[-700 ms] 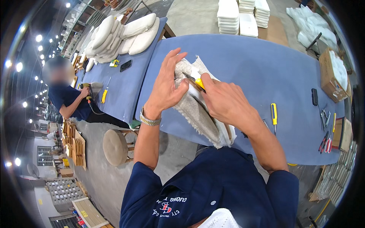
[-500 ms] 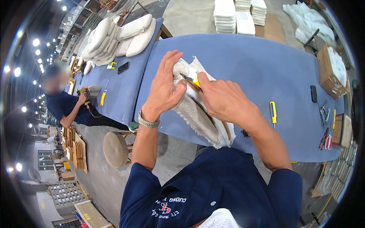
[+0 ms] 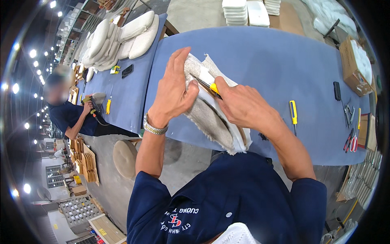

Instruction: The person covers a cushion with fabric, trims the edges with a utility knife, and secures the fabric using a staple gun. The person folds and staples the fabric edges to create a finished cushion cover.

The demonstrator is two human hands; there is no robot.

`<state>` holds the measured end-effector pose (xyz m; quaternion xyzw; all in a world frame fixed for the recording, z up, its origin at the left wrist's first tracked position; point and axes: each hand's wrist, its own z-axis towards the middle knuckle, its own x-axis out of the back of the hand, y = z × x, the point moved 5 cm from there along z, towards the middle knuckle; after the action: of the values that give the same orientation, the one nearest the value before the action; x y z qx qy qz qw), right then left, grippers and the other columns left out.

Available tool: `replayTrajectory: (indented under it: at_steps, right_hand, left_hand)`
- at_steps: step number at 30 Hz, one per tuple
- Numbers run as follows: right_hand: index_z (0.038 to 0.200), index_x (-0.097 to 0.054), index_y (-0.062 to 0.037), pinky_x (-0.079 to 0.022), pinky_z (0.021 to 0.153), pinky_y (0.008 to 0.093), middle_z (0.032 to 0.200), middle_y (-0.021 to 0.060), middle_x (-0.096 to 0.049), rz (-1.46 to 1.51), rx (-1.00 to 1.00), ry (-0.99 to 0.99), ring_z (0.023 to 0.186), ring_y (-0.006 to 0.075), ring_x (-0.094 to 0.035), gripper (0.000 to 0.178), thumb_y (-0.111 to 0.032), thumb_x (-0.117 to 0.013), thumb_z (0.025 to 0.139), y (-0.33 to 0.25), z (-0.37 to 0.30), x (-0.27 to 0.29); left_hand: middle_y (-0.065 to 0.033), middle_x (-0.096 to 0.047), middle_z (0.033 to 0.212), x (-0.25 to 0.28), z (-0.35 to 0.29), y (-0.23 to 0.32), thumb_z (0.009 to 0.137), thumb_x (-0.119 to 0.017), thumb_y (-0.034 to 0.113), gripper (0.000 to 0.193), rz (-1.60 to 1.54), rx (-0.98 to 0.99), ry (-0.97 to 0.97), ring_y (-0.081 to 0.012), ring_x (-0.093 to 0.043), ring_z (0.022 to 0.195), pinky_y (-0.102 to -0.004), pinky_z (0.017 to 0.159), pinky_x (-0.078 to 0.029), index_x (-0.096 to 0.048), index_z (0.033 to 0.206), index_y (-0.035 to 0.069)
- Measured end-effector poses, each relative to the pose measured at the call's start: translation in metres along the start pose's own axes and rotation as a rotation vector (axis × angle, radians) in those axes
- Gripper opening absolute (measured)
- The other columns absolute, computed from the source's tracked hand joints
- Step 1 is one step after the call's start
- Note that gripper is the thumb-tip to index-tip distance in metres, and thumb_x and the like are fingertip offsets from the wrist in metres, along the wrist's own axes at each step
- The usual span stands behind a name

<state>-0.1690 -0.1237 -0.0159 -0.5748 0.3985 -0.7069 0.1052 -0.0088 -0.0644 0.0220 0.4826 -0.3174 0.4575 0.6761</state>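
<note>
Near the person's shirt, a padded piece with beige fabric is at the near edge of the blue table, between both hands. The right hand is wrapped around a yellow-handled tool, while the left hand is spread against the fabric, thumb near the tool's metal shaft. Beyond the table stand white stacked pads.

Left hand with fingers extended, right hand curled

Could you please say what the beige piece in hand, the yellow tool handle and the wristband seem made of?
Beige piece: probably woven or plush fabric, matte, with fuzzy, frayed edges. Tool handle: likely plastic, smooth, bright yellow where visible. Wristband: apparently metal, with shiny silver-and-gold links.
</note>
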Motion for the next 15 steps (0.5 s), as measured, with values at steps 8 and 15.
replayTrajectory:
  at_steps: [8, 15]
  right_hand:
    - [0.109, -0.044, 0.0004, -0.049, 0.061, 0.0566, 0.072, 0.0253, -0.066, 0.0, -0.019, 0.076, 0.069, 0.0465, -0.065, 0.022, -0.018, -0.05, 0.099, 0.007, -0.015, -0.014]
    - [0.113, -0.045, -0.0026, -0.048, 0.066, 0.055, 0.08, 0.0237, -0.067, 0.044, -0.013, 0.15, 0.078, 0.0466, -0.065, 0.025, -0.02, -0.055, 0.099, 0.013, -0.04, -0.011]
  left_hand:
    - [-0.0289, -0.039, 0.149, 0.001, 0.0, 0.004, 0.082, -0.057, 0.018, 0.075, -0.025, -0.044, -0.033, -0.0467, -0.041, 0.137, -0.0484, 0.112, -0.039, -0.032, 0.151, 0.001]
    - [-0.0214, -0.031, 0.159, 0.007, -0.009, 0.016, 0.084, -0.062, 0.027, 0.087, -0.052, -0.058, -0.137, -0.0398, -0.037, 0.144, -0.0388, 0.09, -0.056, -0.023, 0.16, 0.013]
